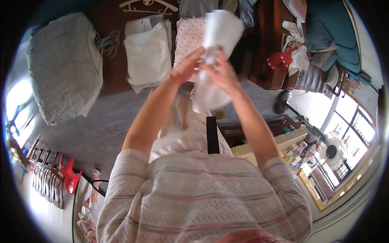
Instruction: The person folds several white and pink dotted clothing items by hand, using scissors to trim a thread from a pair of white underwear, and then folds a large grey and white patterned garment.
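Observation:
A white cloth garment point(223, 32) hangs between my hands, blurred by motion, its lower part falling towards my lap. My left hand point(190, 65) and my right hand point(220, 71) both touch its middle; the blur hides how the fingers grip. Behind it, a folded white cloth with red dots point(190, 36) lies on the dark wooden surface point(114, 73). A stack of folded white clothes point(148, 56) lies to its left.
A large grey cloth bundle point(65, 66) lies at the left beside hangers point(109, 42). A pale hanger point(149, 5) and grey folded cloth point(197, 7) are at the far side. Red dotted cloth point(281, 59) lies right. A person point(91, 212) is at lower left.

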Motion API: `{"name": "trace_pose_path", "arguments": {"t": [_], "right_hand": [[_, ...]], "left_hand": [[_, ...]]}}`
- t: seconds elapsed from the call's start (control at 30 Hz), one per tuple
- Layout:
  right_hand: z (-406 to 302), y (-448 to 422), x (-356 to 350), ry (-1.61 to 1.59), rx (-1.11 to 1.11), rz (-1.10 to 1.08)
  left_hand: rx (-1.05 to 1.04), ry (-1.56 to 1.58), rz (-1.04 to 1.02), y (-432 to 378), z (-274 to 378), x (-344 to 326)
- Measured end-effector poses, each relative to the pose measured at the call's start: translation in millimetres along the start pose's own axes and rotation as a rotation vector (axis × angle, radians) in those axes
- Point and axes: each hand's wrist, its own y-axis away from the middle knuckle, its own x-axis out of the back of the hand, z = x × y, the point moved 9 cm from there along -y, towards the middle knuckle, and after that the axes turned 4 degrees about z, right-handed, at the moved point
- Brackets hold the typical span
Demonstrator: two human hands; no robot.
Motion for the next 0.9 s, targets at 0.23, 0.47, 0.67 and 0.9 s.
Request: {"name": "trace_pose_path", "arguments": {"t": [0.23,0.47,0.67,0.9], "right_hand": [[62.8,-39.7,-67.0,0.296,0.123,-0.155],[104.9,-44.6,8.0,0.080,-0.071,0.008],[105.9,-39.0,7.1,0.260,-0.048,-0.055],[137.1,-35.7,-3.6,0.373,-0.068,-0.130]], "left_hand": [[-0.021,-0.013,0.437,-5.1,-13.4,121.0],[0.070,0.153,0.275,-23.9,-24.7,107.0],[-0.032,-0.020,0.515,-15.5,-47.0,134.6],[-0.043,-0.715,0.686,80.1,-15.2,200.8]]}}
